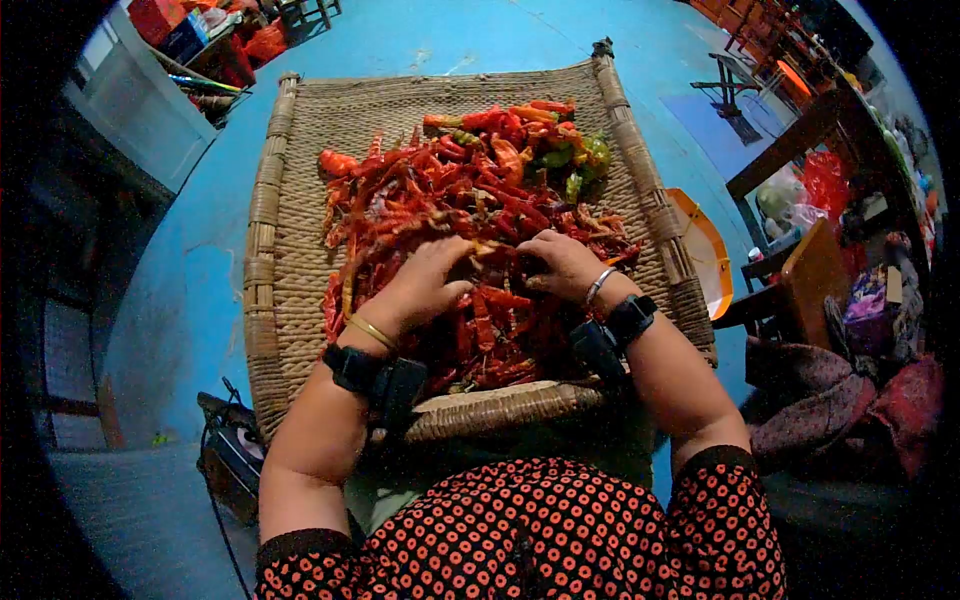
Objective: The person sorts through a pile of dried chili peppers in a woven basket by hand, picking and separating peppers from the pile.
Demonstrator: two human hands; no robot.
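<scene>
A heap of red chillies (pixel 485 185), many shrivelled, lies spread over a woven rope cot or tray (pixel 285 330) in front of me. Both hands are in the near middle of the heap, a short gap apart. My left hand (pixel 425 280) has its fingers curled around chillies, the thumb below them. My right hand (pixel 572 268) is bent inward with fingers and thumb closed on chillies. A yellow-orange chilli (pixel 487 248) shows between the fingertips of the two hands. The fingertips are partly hidden among the pods.
Green chillies (pixel 590 155) lie at the heap's far right. A white pan with an orange rim (pixel 705 250) stands right of the woven frame. At left on the blue floor (pixel 190 330) is a dark device (pixel 240 450) with a cable. Cloth (pixel 820 410) and wooden furniture are at right.
</scene>
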